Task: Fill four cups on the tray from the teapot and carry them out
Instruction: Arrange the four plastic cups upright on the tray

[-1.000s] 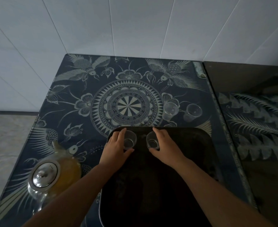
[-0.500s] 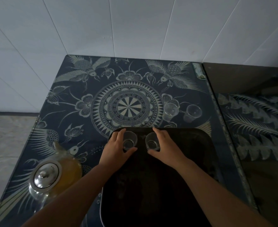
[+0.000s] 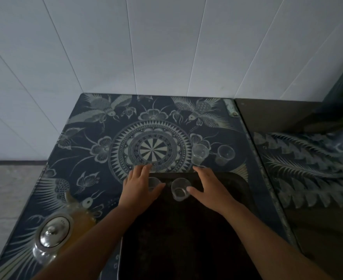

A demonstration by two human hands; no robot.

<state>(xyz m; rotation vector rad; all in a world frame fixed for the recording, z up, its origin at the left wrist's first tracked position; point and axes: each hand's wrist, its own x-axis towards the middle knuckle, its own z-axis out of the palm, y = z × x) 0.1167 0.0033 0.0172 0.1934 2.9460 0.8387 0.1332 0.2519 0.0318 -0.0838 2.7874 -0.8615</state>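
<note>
Lower left of frame: glass teapot (image 3: 53,234), metal lid on, amber liquid inside, upright on the patterned table (image 3: 97,126). Centre: left hand (image 3: 139,186) has its fingers straight and loosely spread, thumb out beside the first cup (image 3: 154,182), which it partly hides; contact cannot be confirmed. This cup and the second cup (image 3: 180,190) stand upright near the far edge of the dark tray (image 3: 186,239). Right hand (image 3: 209,188) is spread, thumb tip at the second cup's wall. Right of centre: third cup (image 3: 200,153) and fourth cup (image 3: 225,155) stand on the table, off the tray.
</note>
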